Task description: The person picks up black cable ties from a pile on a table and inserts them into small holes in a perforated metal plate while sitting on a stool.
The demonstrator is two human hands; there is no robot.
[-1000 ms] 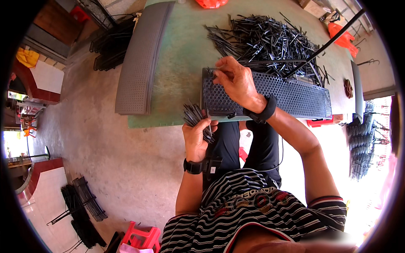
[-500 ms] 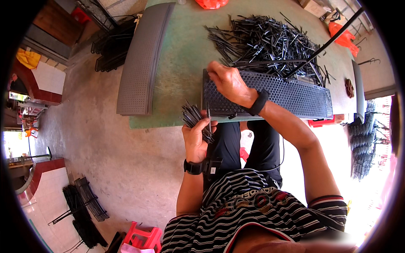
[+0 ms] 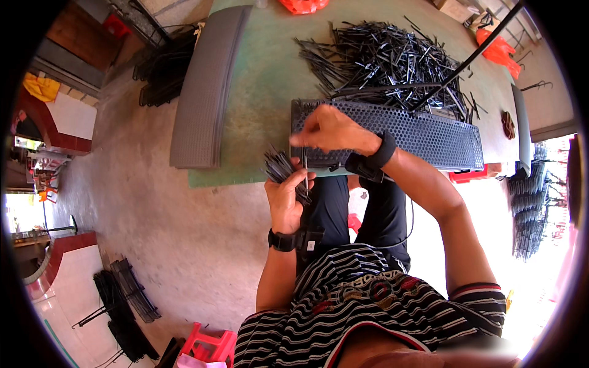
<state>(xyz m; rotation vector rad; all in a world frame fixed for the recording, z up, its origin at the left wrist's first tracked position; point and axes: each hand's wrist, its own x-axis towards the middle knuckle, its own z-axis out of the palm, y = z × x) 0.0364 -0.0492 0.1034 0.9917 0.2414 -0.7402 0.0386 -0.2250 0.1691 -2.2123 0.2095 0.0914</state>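
Observation:
My left hand [image 3: 284, 195] is closed around a bundle of thin black strips [image 3: 279, 164] just off the table's near edge. One strip [image 3: 305, 161] stands up apart from the bundle, by the thumb. Just above it is my right hand [image 3: 334, 130], its fingers bent together and partly blurred, close to that strip's upper end; whether they touch it I cannot make out. Beneath the right hand, a black panel with honeycomb holes [image 3: 423, 140] lies along the near edge of the green table [image 3: 257, 122]. A large heap of loose black strips [image 3: 392, 61] lies behind the panel.
Grey perforated sheets [image 3: 205, 98] are stacked at the table's left edge. A dark rod [image 3: 472, 67] slants over the heap. Orange-red bags [image 3: 498, 54] lie at the back right. A red stool [image 3: 208, 343] stands on the floor; dark wire racks [image 3: 531, 202] are at the right.
My right hand has come down and slightly nearer, from over the panel's far left corner to just above the left hand's upright strip. The left hand keeps its bundle nearly still.

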